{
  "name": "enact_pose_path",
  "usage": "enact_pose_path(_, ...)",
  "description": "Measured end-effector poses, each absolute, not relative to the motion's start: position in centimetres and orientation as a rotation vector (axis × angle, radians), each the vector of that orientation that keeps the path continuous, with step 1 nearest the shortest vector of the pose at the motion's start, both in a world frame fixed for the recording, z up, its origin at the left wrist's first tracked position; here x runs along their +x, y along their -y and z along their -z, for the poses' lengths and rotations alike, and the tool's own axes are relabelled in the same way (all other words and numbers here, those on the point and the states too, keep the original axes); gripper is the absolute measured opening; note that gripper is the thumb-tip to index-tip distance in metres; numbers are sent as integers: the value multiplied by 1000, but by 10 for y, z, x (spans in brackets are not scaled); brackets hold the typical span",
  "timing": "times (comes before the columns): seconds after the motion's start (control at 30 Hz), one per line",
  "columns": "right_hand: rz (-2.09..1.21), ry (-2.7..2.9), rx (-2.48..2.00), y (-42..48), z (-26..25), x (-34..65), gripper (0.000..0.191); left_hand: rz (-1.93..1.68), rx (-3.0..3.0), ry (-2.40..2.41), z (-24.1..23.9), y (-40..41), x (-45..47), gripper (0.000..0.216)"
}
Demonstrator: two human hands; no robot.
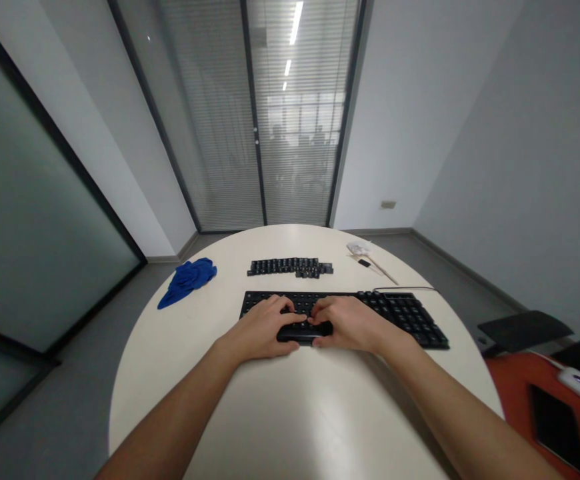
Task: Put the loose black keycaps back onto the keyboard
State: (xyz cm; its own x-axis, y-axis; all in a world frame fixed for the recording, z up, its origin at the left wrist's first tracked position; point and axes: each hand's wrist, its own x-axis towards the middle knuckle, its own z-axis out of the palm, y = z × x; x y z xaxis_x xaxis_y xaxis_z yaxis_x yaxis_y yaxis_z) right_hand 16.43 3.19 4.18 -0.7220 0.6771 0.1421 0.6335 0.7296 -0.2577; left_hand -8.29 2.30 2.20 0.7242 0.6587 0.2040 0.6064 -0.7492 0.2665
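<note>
A black keyboard [410,317] lies on the round table, its number pad full of keys on the right. On its left part, much of the surface looks bare of keycaps, with the small key sockets showing. My left hand [265,327] is closed over the keyboard's front middle, fingers curled on top and thumb along the front edge. From the other side my right hand [347,323] does the same, its fingertips almost meeting the left ones by the long space bar [304,331]. Whether a small keycap sits between the fingertips is hidden. Behind the keyboard stand loose black keycaps [285,266] in rows.
A crumpled blue cloth [187,281] lies at the left of the white table [270,413]. At the back right are a thin wooden stick [384,270] and a crumpled clear wrapper [359,248]. An orange chair [510,393] with a phone [560,427] stands at right.
</note>
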Motion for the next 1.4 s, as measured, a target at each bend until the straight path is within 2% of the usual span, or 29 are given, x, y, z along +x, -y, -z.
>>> enact_pose_path(0.47, -378, 2661, -944, -38, -36, 174, 30, -408, 2774, -1015, -22, -23, -83, 52)
enact_pose_path(0.67, -365, 2613, -929, -43, -30, 175, 25, -429, 2782, -1032, -21, -23, -81, 60)
enact_pose_path(0.77, -315, 2561, -1009, -48, -24, 174, 28, -446, 2780, -1036, -19, -23, -81, 57)
enact_pose_path(1.17, 1, 2441, -1412, -88, -20, 163, 15, -445, 2805, -1031, -15, -25, -82, 56)
enact_pose_path(1.4, 173, 2538, -1404, -118, -20, 141, 25, -473, 2783, -1008, -14, -27, -81, 57)
